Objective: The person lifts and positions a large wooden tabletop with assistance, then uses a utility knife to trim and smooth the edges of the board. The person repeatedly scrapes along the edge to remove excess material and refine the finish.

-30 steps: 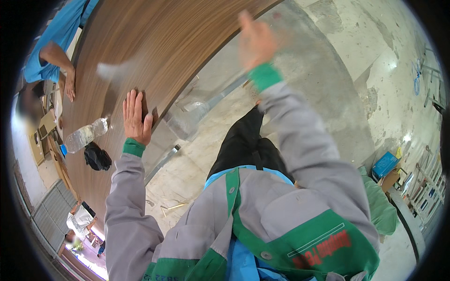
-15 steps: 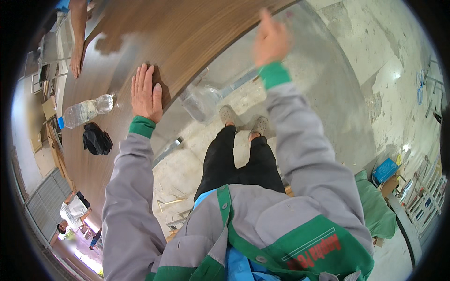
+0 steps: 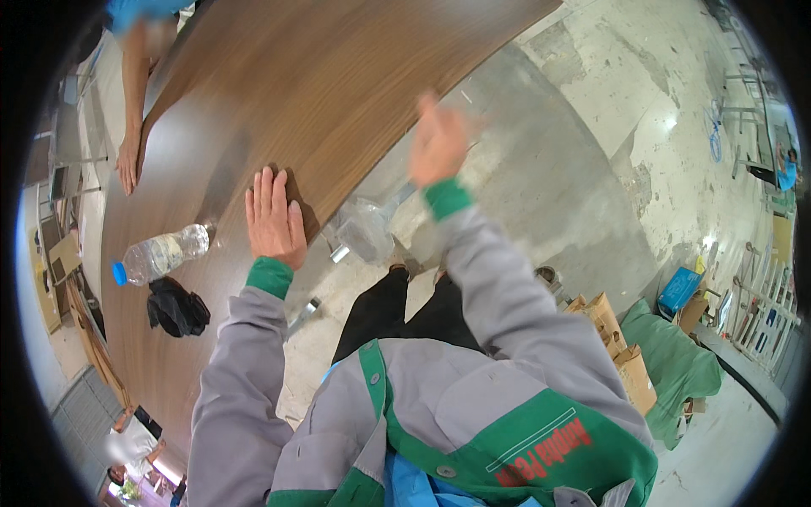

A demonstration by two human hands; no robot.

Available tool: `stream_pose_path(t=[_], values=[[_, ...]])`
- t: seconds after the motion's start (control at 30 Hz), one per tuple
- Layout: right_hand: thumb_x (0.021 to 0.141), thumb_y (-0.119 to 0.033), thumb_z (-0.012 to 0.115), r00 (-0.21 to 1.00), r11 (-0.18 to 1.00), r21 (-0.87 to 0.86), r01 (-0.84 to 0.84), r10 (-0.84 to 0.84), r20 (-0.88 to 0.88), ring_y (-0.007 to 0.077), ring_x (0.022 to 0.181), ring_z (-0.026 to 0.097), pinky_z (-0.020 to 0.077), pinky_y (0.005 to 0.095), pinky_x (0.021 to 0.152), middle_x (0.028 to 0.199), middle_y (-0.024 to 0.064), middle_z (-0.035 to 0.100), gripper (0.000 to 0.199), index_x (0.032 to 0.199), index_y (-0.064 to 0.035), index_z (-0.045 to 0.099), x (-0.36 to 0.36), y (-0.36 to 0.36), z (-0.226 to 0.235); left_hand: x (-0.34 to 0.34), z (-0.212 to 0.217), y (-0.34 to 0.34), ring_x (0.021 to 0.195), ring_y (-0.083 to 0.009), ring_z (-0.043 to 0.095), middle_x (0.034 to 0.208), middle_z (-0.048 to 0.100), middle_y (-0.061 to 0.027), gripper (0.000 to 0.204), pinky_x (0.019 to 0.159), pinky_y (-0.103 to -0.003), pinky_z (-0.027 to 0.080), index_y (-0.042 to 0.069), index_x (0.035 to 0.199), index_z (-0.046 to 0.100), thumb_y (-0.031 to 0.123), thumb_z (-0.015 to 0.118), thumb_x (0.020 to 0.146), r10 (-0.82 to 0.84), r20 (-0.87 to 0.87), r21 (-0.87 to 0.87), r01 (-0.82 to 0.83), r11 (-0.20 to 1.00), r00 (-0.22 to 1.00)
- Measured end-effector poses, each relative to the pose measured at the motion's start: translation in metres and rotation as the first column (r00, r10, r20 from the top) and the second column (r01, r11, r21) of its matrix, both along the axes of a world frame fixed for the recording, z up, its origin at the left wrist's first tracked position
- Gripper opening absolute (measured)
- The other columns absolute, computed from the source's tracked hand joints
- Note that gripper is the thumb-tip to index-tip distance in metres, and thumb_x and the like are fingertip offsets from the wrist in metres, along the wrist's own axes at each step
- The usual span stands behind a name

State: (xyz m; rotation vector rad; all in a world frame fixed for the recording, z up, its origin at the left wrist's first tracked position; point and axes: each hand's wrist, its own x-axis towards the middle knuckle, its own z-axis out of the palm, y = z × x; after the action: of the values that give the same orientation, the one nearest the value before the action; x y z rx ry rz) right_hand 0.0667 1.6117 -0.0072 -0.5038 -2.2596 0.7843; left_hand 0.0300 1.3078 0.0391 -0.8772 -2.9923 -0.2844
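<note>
My left hand (image 3: pixel 274 221) lies flat on the wood-grain tabletop (image 3: pixel 279 93) near its edge, fingers stretched out and holding nothing. My right hand (image 3: pixel 439 148) is raised just past the table's edge, over the floor. Motion smears its fingers, and I see no object in it. To the left of my left hand, a clear plastic bottle with a blue cap (image 3: pixel 160 256) rests on its side. A crumpled black bundle (image 3: pixel 177 308), perhaps a plastic bag, sits beside the bottle.
Across the table, another person's hand (image 3: pixel 128 162) presses on the top. Below the edge is a clear plastic container or bag (image 3: pixel 363 232). Cardboard boxes (image 3: pixel 629 372), a green sack (image 3: pixel 676 363) and a blue box (image 3: pixel 678 291) stand at the right. More people appear at the rim.
My view has shifted, so the table items appear lower. My right hand has moved left, closer to the table's edge. My left hand stays flat on the tabletop.
</note>
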Motion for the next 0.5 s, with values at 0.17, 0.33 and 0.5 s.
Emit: stream_pose_path(t=[0.17,0.33,0.5], values=[[0.093,-0.007,0.060,0.859,0.860,-0.100,-0.500,0.479,-0.182,0.0287,0.078,0.064,0.0537,0.0397,0.069,0.092,0.0110,0.066,0.029,0.121,-0.0060,0.068,0.075,-0.117,-0.011,0.001,0.001,-0.001,0.158,-0.0391,0.021,0.168,0.029,-0.0221,0.060,0.129,-0.055,0.012,0.002,0.158,0.038,0.031,0.043,0.106,-0.005,0.034,-0.001,0.005,1.000,0.999],[0.089,-0.018,0.071,0.987,0.003,-0.996,0.085,-0.135,0.084,0.0132,0.062,0.055,0.0442,0.0295,0.050,0.086,0.0010,0.056,0.028,0.112,-0.0116,0.055,0.047,-0.059,-0.014,-0.019,-0.002,0.020,0.159,-0.0417,0.017,0.168,0.027,-0.0245,0.070,0.129,-0.057,0.010,0.001,0.160,0.034,0.041,0.048,0.103,0.005,-0.009,0.024,-0.005,1.000,1.000],[0.089,-0.024,0.081,0.978,0.129,-0.979,0.156,0.120,0.171,0.0068,0.058,0.048,0.0362,0.0251,0.046,0.081,-0.0033,0.059,0.027,0.105,-0.0117,0.063,0.015,-0.058,0.036,-0.106,0.000,0.082,0.158,-0.0435,0.019,0.167,0.027,-0.0266,0.079,0.128,-0.059,0.011,0.000,0.159,0.034,0.050,0.052,0.100,0.086,0.014,0.119,-0.087,0.989,0.996]])
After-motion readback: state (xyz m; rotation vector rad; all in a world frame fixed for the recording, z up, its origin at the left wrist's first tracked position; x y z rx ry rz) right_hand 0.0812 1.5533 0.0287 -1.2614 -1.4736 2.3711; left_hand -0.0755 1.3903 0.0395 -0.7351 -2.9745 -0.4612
